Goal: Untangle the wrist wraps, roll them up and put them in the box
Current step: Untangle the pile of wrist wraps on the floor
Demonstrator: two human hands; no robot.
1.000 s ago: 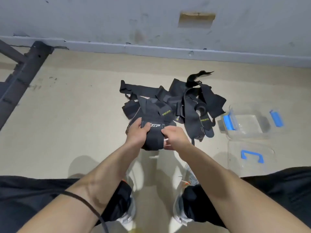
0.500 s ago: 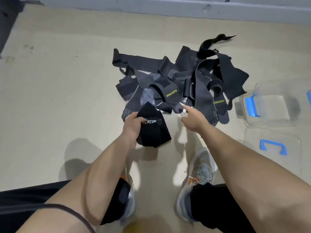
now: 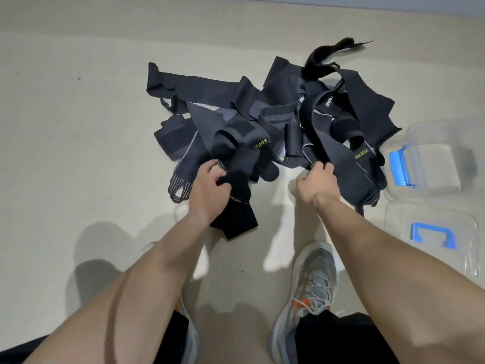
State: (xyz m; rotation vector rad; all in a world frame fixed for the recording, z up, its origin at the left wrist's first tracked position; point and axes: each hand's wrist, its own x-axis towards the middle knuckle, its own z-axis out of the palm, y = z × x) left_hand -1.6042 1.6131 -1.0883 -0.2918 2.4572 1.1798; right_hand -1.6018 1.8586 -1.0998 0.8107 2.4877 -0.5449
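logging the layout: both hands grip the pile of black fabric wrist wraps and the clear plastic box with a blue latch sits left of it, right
Wrong side: in the head view the clear plastic box with a blue latch sits right of the pile of black fabric wrist wraps. The left hand and right hand do grip it.

wrist wraps (image 3: 275,119) heaped on floor (image 3: 65,153), box (image 3: 433,158) just right

A pale beige smooth floor (image 3: 78,158) is carrying a tangled heap of black fabric wrist wraps (image 3: 262,119) at its middle. Just right of the heap, a clear plastic box with a blue latch (image 3: 441,164) is sitting, its clear flat lid with a blue handle (image 3: 399,232) lying beside it. A grey laced sneaker (image 3: 312,279) is standing nearer.
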